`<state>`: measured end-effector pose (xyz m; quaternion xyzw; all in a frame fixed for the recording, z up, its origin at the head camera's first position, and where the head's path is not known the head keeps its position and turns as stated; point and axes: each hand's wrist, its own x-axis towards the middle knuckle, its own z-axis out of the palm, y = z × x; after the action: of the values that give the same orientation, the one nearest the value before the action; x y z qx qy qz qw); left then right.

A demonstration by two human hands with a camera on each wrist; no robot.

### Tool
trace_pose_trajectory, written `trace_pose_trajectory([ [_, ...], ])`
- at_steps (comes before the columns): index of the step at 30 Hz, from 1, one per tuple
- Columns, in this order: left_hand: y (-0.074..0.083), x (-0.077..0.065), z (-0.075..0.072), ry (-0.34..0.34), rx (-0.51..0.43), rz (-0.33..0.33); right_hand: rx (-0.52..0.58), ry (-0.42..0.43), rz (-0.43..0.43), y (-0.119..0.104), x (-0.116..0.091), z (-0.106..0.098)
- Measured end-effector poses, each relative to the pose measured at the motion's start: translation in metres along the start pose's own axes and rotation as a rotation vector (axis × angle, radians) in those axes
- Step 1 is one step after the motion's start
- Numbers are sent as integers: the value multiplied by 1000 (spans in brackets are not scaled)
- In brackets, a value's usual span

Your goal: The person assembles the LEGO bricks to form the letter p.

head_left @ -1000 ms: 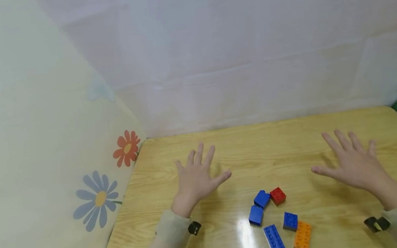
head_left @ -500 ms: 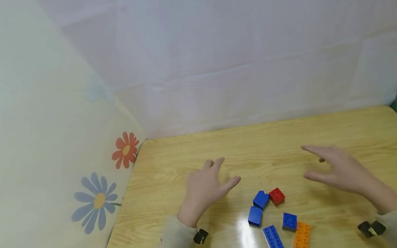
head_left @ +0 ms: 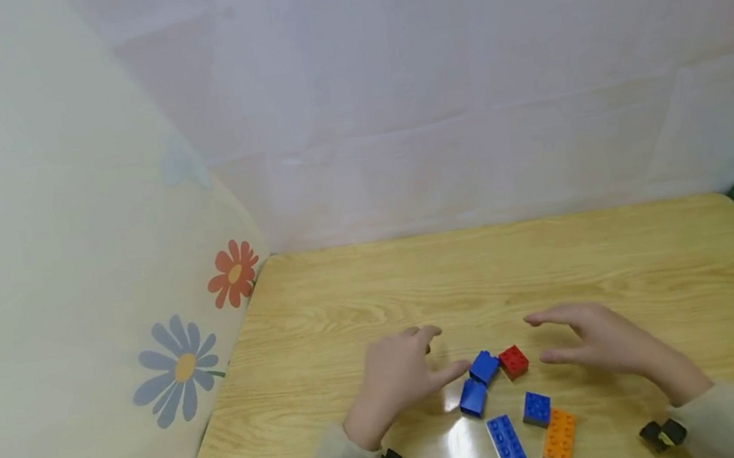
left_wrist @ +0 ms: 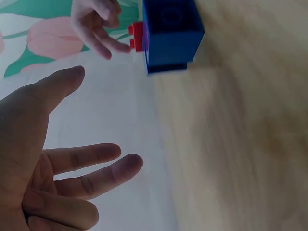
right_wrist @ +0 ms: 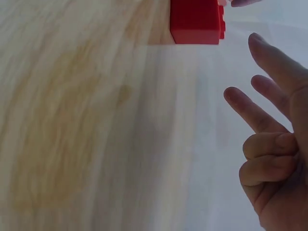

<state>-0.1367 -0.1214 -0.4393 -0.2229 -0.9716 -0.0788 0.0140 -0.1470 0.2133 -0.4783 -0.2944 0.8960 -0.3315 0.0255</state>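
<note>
My left hand (head_left: 395, 374) hovers left of two blue bricks (head_left: 485, 368), its thumb and a pair of fingers stretched out, the others curled in, holding nothing. The head view puts its thumb tip right beside the upper blue brick; in the left wrist view a gap shows between that thumb and the blue brick (left_wrist: 174, 45). Right of the small red brick (head_left: 513, 362) hangs my right hand (head_left: 611, 340), thumb and two fingers extended. Its grasp holds nothing, and the red brick (right_wrist: 195, 21) lies beyond the thumb in the right wrist view.
Nearer the front of the wooden table (head_left: 320, 296) lie a long blue brick (head_left: 507, 445), a square blue brick (head_left: 536, 408) and an orange brick (head_left: 560, 438). The square blue one touches or nearly touches the orange. A white cloth (head_left: 393, 103) hangs behind the table.
Both hands have come down and inward toward the blue and red bricks. Their fingers, spread wide before, are now partly bent. The bricks have stayed where they were.
</note>
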Motion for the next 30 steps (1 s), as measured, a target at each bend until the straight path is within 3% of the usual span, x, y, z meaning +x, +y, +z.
trace_pose_trajectory([
  [6, 10, -6, 11, -67, -20, 15, 40, -58, -12, -2, 9, 14],
  [11, 20, -13, 19, -82, -1, 7, 47, -106, 0, -2, 12, 23],
  [20, 37, -16, 34, -115, -7, 10, 50, -119, 9, -3, 13, 26],
  [30, 45, -16, 36, -133, 48, 4, 63, -144, 40, -4, 15, 26],
])
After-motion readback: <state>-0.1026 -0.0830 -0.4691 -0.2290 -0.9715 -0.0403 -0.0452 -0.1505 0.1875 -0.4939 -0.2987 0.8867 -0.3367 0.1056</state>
